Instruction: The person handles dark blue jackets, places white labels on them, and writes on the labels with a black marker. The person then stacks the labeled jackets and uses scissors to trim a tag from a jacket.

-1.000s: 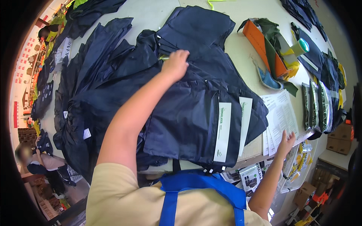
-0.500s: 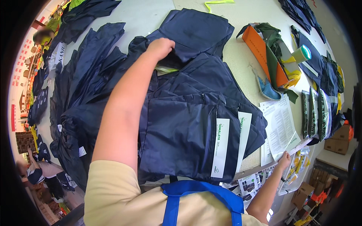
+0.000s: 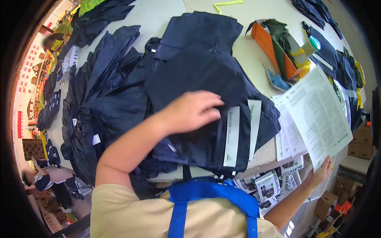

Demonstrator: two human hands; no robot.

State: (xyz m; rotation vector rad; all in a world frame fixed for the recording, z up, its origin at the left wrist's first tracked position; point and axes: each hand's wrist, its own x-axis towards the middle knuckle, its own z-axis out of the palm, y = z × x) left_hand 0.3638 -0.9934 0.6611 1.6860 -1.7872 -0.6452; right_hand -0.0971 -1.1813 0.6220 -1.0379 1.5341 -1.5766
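My left hand point(image 3: 194, 110) lies over dark navy folded fabric point(image 3: 190, 77), its fingers stretched out and slightly blurred. Close to those fingertips, a white card tag point(image 3: 231, 137) with green print rests on the fabric. A second white tag point(image 3: 254, 127) lies just to its right. At the right, my right hand point(image 3: 322, 171) pinches the lower edge of a printed paper sheet point(image 3: 317, 115), which is raised and tilted. Beneath it, more printed sheets point(image 3: 286, 144) lie at the table edge.
Crumpled navy garments point(image 3: 107, 79) cover the left of the table point(image 3: 254, 75). An orange box point(image 3: 274, 51) with green cloth stands at the back right, beside a roll of tape point(image 3: 311, 46). Printed packets point(image 3: 266, 186) sit below the front edge. Other people are at the far left.
My left hand has come nearer from the far part of the fabric, and the navy fabric now spreads flatter below it. My right hand has lifted a paper sheet off the others.
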